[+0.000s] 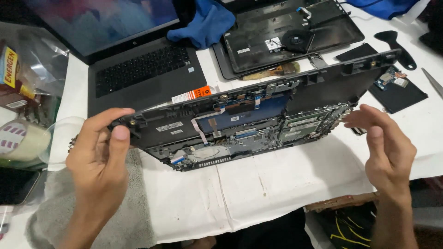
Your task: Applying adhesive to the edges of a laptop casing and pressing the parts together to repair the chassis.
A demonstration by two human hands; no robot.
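A dark, opened laptop base (249,120) stands tilted on its long edge on the white cloth, its inside facing me with a blue board, ribbon cables and a green circuit board showing. My left hand (99,157) grips its left corner, thumb on the front and fingers over the top edge. My right hand (385,143) hovers with fingers spread just off the right end of the base, touching nothing that I can see.
An open laptop (138,64) sits at the back left. A blue cloth (205,20), a removed bottom cover with a fan (295,34), a brush (272,71), a black pry tool (397,46) and small boards (392,78) lie behind. Clutter stands at left.
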